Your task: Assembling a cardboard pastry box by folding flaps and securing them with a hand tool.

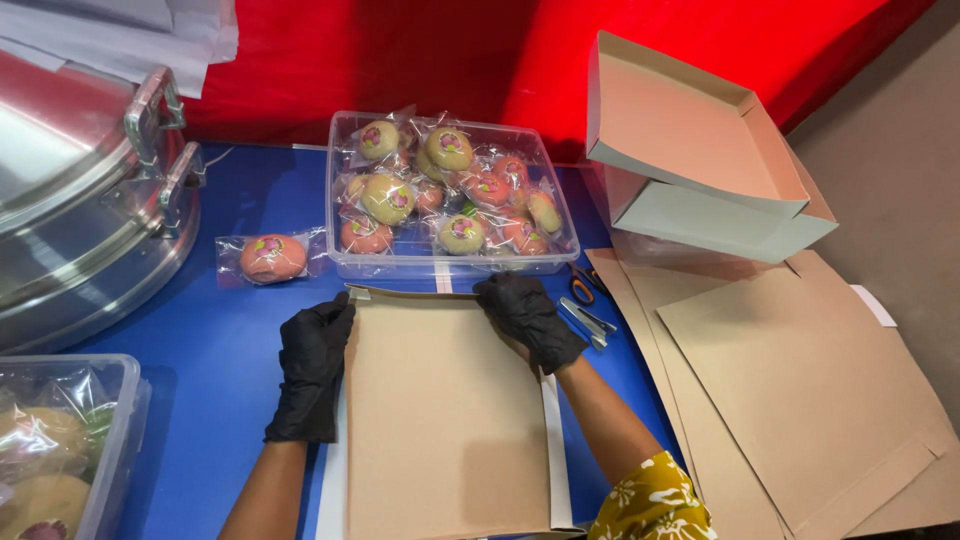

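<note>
Blue table (230, 370), flat brown cardboard sheet (445, 420) under left hand (312, 370), right hand (528, 315).

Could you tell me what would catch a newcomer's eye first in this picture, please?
Two black-gloved hands, the left hand and the right hand, press on the far corners of a flat brown cardboard sheet on the blue table. Just beyond sits a clear tub of wrapped round cakes, against a bright red backdrop.
</note>
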